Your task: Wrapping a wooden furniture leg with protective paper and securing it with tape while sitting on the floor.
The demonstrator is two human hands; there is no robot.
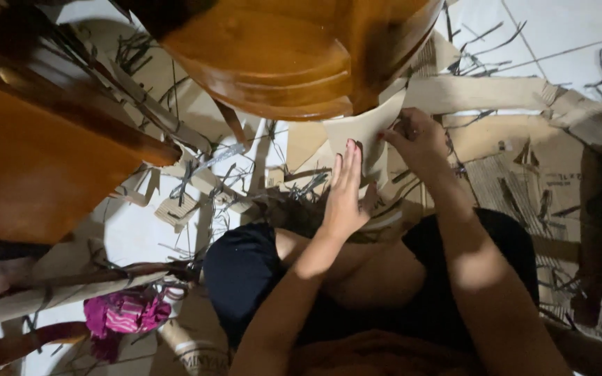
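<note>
1. Nearest the camera, the person sits on the floor with knees bent, in dark shorts (245,271), both forearms reaching forward over the legs.
2. Just left of the legs, a pink striped cloth (125,315) lies bunched on the white tiled floor (134,233), beside long strips of cardboard.
3. The left hand (344,195) lies flat and open, fingers straight and together, palm pressed down on a pale cardboard piece (365,132); it grips nothing.
4. The right hand (418,143) sits just beside it, fingers curled and pinching the right edge of the same cardboard piece, near its upper part.
5. That cardboard piece is curved along its top and rests on the floor in front of the knees, with its top edge tucked under the rim of a glossy wooden seat (294,56).
6. To the right, flattened brown cardboard sheets (524,160) cover the floor out to the right edge of the view.
7. Thin dark shreds (301,186) lie scattered across floor and cardboard alike.
8. Farther off, on the left, more orange-brown wooden furniture (29,160) fills the upper left corner.
</note>
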